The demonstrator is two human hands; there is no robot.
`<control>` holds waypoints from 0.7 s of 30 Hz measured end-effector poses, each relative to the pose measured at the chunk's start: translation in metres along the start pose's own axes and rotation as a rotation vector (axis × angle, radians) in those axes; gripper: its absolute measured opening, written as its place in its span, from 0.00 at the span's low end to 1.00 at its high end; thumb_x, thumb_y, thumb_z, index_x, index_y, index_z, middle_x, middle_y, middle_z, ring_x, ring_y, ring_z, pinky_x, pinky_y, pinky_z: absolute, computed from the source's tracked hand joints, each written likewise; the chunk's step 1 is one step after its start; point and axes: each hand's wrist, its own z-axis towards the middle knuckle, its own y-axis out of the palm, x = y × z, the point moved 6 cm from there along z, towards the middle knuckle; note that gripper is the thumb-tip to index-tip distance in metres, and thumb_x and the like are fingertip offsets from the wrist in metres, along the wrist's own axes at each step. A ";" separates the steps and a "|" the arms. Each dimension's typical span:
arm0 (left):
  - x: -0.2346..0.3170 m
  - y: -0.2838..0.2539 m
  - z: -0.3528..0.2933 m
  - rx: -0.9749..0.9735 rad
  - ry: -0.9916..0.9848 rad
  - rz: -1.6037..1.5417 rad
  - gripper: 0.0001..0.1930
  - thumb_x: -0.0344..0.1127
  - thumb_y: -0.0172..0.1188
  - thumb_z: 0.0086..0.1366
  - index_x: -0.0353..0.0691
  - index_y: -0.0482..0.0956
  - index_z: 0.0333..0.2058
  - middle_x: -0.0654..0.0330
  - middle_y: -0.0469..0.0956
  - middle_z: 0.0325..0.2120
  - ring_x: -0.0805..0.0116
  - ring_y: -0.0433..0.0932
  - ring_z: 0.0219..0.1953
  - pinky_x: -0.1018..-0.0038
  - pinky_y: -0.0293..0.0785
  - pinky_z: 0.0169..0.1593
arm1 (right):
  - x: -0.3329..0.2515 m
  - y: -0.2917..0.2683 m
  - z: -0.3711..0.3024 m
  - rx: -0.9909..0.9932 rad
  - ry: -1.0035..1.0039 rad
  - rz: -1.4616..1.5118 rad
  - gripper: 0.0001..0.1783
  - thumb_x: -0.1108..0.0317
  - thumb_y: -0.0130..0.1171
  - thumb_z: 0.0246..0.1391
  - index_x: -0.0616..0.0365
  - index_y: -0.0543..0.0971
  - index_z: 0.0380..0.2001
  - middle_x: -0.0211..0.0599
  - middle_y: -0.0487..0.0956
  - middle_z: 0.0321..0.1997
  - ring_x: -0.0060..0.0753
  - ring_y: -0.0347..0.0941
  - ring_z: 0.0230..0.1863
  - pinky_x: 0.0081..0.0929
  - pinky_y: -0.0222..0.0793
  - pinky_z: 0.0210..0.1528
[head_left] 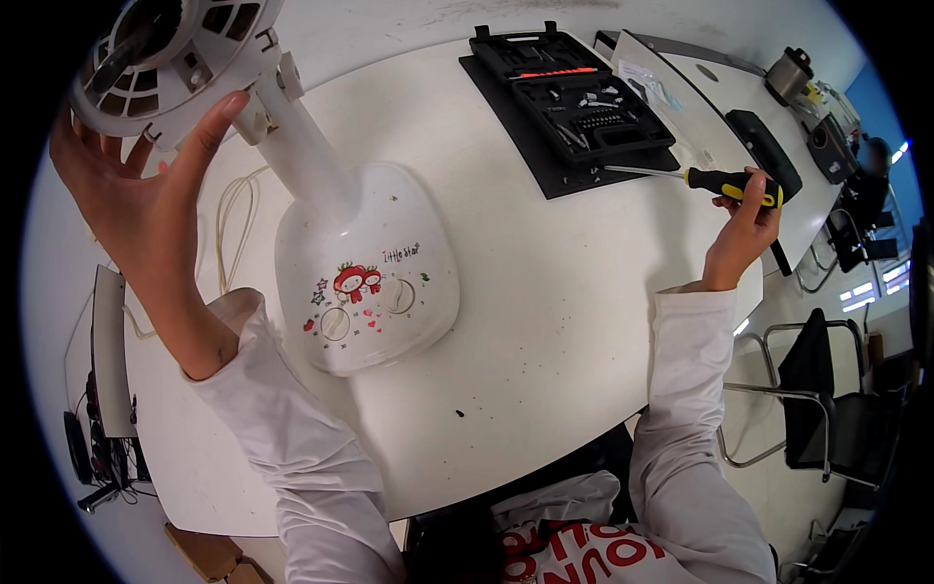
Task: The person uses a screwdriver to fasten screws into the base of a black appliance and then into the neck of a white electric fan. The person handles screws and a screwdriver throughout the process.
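A white electric fan without its blades and grille stands upright on the table at the left. My left hand [146,214] grips its round motor housing [199,102] from below, thumb on the near side and fingers partly hidden behind. A bare metal shaft [122,63] sticks out of the housing. Below, the neck [306,161] runs down to the fan base [418,238], which has two white knobs and red cartoon prints. My right hand [744,229] is closed round the black and yellow handle of a screwdriver [715,182], its blade pointing left above a black mat.
An open black tool case [593,107] with sockets and bits lies on the black mat [545,175]. A pale cord [233,224] is looped left of the fan. Dark specks [460,414] dot the near table. Chairs [817,389] and a person [871,185] are at the right.
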 end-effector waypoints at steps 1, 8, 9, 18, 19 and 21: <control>0.001 0.000 0.000 0.004 0.000 0.015 0.50 0.43 0.78 0.35 0.37 0.57 0.55 0.51 0.72 0.44 0.61 0.73 0.47 0.72 0.70 0.44 | -0.001 0.000 0.000 -0.002 -0.001 -0.007 0.16 0.58 0.56 0.54 0.63 0.75 0.33 0.35 0.74 0.28 0.23 0.71 0.21 0.18 0.71 0.22; 0.005 -0.001 0.001 0.002 0.003 0.008 0.51 0.44 0.78 0.34 0.37 0.57 0.55 0.51 0.73 0.43 0.60 0.74 0.47 0.72 0.70 0.44 | -0.001 0.000 0.000 0.000 0.007 -0.019 0.15 0.58 0.56 0.55 0.62 0.75 0.33 0.35 0.74 0.27 0.22 0.71 0.21 0.18 0.71 0.23; 0.005 -0.001 0.001 0.001 0.003 0.015 0.50 0.44 0.78 0.34 0.37 0.57 0.55 0.51 0.73 0.43 0.60 0.74 0.47 0.72 0.70 0.44 | -0.001 0.001 0.000 0.001 0.011 -0.020 0.15 0.58 0.56 0.55 0.62 0.75 0.33 0.34 0.74 0.27 0.22 0.71 0.21 0.18 0.71 0.23; 0.004 -0.001 0.002 -0.010 -0.005 0.007 0.49 0.42 0.78 0.35 0.37 0.58 0.54 0.51 0.73 0.43 0.61 0.74 0.47 0.71 0.71 0.45 | -0.005 0.001 -0.002 -0.072 -0.076 -0.133 0.14 0.61 0.54 0.56 0.63 0.74 0.35 0.34 0.74 0.32 0.22 0.71 0.25 0.17 0.70 0.25; 0.005 -0.001 0.002 -0.010 -0.004 0.012 0.49 0.42 0.78 0.34 0.37 0.58 0.54 0.51 0.73 0.43 0.61 0.74 0.47 0.71 0.71 0.45 | -0.008 0.002 -0.004 -0.073 -0.112 -0.127 0.12 0.62 0.55 0.55 0.62 0.74 0.34 0.33 0.74 0.31 0.21 0.71 0.24 0.16 0.70 0.24; 0.007 -0.001 0.002 -0.007 -0.001 -0.004 0.49 0.41 0.78 0.35 0.37 0.58 0.54 0.51 0.73 0.43 0.61 0.73 0.47 0.71 0.71 0.46 | -0.015 0.005 -0.007 -0.076 -0.183 -0.114 0.10 0.65 0.56 0.54 0.62 0.74 0.33 0.32 0.73 0.28 0.18 0.70 0.23 0.14 0.70 0.23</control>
